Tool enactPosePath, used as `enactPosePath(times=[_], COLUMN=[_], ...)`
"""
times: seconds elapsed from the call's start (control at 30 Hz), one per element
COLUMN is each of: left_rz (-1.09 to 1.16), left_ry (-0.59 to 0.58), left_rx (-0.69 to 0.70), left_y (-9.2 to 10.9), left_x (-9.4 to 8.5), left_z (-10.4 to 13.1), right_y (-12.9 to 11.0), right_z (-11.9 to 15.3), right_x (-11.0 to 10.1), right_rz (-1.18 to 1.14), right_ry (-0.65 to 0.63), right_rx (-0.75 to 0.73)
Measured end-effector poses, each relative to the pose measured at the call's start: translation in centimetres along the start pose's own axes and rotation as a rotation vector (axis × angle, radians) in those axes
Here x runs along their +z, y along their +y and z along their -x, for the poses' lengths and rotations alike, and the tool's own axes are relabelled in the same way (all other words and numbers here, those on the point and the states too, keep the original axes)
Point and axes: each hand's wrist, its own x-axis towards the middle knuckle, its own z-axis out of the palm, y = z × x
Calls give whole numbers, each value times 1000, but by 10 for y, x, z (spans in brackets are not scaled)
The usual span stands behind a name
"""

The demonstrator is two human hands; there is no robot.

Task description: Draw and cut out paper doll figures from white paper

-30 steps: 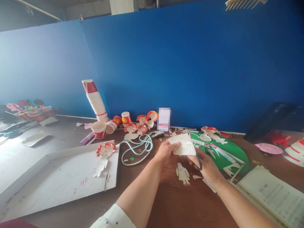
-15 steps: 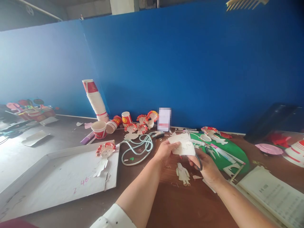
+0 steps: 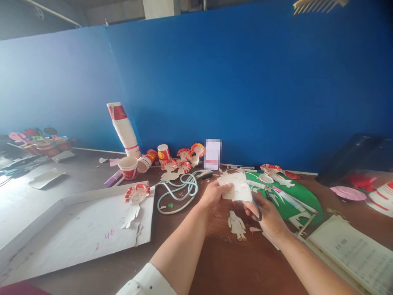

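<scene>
Head view: two bare hands meet over the brown table [image 3: 221, 266], a white paper [image 3: 235, 189] between them.
Left hand [image 3: 212, 197]: closed on the paper's near-left part, thumb on top.
Right hand [image 3: 270, 217]: closed round the dark handle of the scissors [image 3: 258, 210], at the paper's right side; how far the blades are parted I cannot tell.
White paper: just beyond and right of the left grip, raised above the table, dark drawn lines facing up; its long axis seems to run left to right, the right end tipped a little nearer the person.
Scissors: long axis runs away from the right grip, tips toward the blue partition [image 3: 233, 90] and slightly left.
Drawn lines: a blade straying across them could spoil the shape, probably through a turn of the right wrist or a sheet swivelling under the left thumb.
Paper edge: held from one side, it might bend between the blades and tear.
Cut-out figure [image 3: 236, 226]: flat below the grips; a dropped sheet or lowered wrist could crease it.
Green disc [image 3: 310, 200]: beyond the right grip, bearing markers [image 3: 285, 194] that a forearm might nudge.
</scene>
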Motion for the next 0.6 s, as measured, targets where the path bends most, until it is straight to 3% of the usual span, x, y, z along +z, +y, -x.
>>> enactPosePath(times=[0.6], left_rz=[3], left_ry=[16], left_rx=[17], left_y=[0], left_x=[-4], left_z=[0], right_y=[-2], right_z=[0], right_x=[0], right_rz=[-7], right_ry=[3], right_rx=[26])
